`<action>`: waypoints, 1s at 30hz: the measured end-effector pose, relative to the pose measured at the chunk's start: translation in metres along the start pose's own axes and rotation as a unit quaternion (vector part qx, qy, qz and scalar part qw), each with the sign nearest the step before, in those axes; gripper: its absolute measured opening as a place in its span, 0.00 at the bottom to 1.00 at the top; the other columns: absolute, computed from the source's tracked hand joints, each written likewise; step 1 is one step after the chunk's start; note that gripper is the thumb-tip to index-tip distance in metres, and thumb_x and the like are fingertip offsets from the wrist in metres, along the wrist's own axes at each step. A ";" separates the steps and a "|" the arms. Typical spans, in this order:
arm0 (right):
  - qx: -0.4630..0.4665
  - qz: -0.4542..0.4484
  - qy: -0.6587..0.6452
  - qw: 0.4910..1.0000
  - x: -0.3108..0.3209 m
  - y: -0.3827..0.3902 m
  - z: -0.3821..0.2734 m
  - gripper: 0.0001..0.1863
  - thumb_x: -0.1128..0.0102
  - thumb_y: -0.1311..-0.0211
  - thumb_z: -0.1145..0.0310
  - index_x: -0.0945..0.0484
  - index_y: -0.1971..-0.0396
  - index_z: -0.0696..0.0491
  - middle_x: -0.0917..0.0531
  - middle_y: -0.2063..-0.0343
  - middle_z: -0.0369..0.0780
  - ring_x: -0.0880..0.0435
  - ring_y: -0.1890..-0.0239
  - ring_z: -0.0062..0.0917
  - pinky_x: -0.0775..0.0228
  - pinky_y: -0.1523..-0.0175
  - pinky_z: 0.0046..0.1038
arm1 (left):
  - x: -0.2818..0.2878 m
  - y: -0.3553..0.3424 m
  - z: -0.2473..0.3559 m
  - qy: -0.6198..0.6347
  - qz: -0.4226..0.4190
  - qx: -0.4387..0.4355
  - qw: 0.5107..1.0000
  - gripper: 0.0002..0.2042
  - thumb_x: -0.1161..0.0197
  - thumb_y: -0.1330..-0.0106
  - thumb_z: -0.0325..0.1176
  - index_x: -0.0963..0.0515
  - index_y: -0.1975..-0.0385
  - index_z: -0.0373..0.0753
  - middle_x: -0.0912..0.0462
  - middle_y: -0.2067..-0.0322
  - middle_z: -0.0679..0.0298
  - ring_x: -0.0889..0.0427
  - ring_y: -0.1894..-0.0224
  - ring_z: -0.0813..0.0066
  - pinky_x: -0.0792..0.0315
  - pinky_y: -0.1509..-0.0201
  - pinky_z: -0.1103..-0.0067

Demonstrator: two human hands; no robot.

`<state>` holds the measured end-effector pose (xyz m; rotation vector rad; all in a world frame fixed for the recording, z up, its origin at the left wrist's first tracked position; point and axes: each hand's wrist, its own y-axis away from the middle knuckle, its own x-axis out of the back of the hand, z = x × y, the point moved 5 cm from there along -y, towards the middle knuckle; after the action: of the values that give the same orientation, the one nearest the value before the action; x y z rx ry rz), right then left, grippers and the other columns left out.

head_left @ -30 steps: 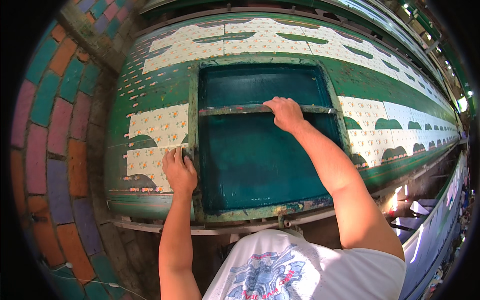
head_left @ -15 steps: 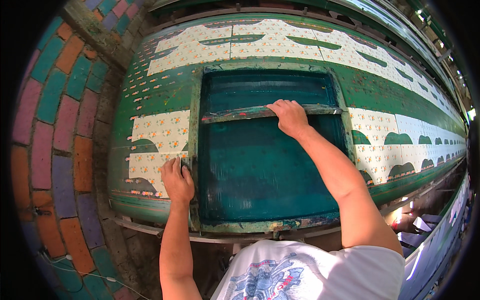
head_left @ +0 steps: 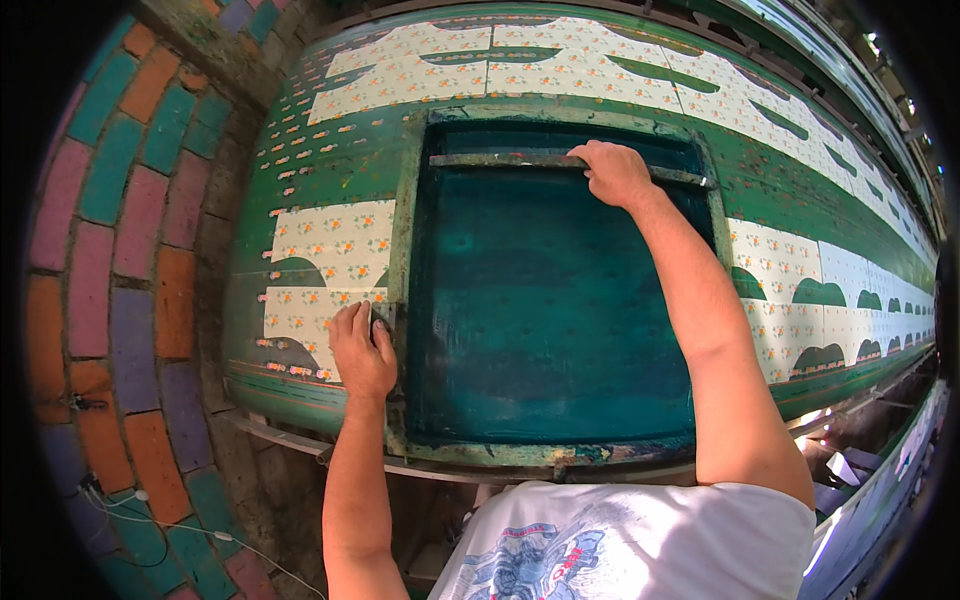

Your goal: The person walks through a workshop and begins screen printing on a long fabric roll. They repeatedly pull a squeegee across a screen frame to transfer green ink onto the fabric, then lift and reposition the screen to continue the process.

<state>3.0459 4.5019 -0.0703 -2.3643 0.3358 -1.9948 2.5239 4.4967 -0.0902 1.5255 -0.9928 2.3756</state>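
Note:
My right hand [head_left: 614, 174] is closed around the top of a long squeegee [head_left: 500, 160], right of its middle. The squeegee lies crosswise near the far end of a screen printing frame [head_left: 402, 210]. Dark blue-green mesh [head_left: 560, 330] fills the frame. Through it, faint spots and dark shapes show. At the frame's left side rests my left hand [head_left: 362, 350], fingers stretched forward and thumb apart, beside a small dark tab [head_left: 384, 316]. Its fingers lie over a cream fabric piece [head_left: 335, 235] with orange flowers. The squeegee's lower edge is hidden from me.
Under the frame runs a long green printing table [head_left: 340, 180]. More flowered cut pieces [head_left: 570, 70] lie along its far side, and others [head_left: 775, 255] to the right. Coloured paving bricks [head_left: 130, 220] cover the floor at left. A thin white cable [head_left: 190, 525] crosses them.
My right hand has pushed the squeegee away from me, toward the frame's far end. My left hand stays at the frame's left side. The whole view has shifted slightly.

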 end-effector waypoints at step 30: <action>-0.021 -0.115 -0.059 0.991 0.021 0.343 -0.204 0.22 0.27 0.33 0.74 0.08 0.41 0.40 0.08 0.53 0.40 0.08 0.44 0.45 0.15 0.40 0.52 | -0.013 0.009 -0.017 -0.020 0.035 -0.017 0.999 0.18 0.32 0.23 0.33 0.13 0.38 0.32 0.12 0.41 0.47 0.19 0.36 0.41 0.24 0.29 0.53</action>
<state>2.7999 4.1864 -0.0687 -2.6414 0.1074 -1.9393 2.5128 4.5029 -0.1100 1.5562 -1.1069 2.3708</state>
